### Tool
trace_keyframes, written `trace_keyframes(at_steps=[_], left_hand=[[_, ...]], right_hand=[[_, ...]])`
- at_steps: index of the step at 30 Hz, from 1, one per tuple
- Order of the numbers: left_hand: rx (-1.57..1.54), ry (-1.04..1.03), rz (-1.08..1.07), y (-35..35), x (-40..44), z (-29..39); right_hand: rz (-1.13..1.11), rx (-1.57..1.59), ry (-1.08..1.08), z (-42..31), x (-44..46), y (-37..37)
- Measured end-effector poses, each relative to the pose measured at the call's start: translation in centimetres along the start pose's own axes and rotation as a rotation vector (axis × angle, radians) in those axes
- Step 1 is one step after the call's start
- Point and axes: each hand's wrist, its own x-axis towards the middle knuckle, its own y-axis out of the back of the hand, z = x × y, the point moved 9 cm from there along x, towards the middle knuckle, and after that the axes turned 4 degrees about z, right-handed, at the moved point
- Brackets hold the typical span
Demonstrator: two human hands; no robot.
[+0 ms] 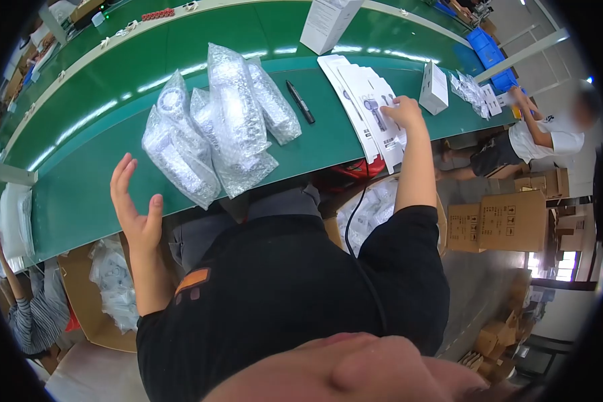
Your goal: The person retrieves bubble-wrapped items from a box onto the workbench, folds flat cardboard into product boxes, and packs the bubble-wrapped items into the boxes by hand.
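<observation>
Touching the flat printed cartons [363, 94] on the right of a green table [80, 201], a person's right hand [409, 115] bends its fingers; whether it grips cannot be told. The left hand [139, 218] hovers released, fingers spread, by the near edge, left of bubble-wrapped packages [238, 117]. A black pen [300, 102] lies between packages and cartons; a co-worker [546, 137] sits far right.

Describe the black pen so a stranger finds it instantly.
On the green workbench, look between the bubble-wrapped packages and the flat printed cartons under the right hand. The pen lies there alone, slim and black against pale, larger neighbours.
</observation>
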Motion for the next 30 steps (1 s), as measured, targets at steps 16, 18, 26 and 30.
trace_keyframes(at_steps=[16,18,26,30], left_hand=[[-0.038,-0.077,0.042,2.4,0.5,3.2],[-0.103,-0.114,0.053,1.9,0.7,3.7],[-0.409,-0.393,-0.114,-5.3,4.6,13.0],[-0.256,-0.604,-0.105,-2.2,6.4,16.0]], right_hand=[[0.462,0.901,0.127,2.0,-3.4,11.8],[0.461,1.514,0.5,-4.3,-10.0,16.4],[-0.957,2.101,0.219,-27.9,-25.0,1.0],[-1.259,1.457,0.599,-32.3,-29.7,-4.0]])
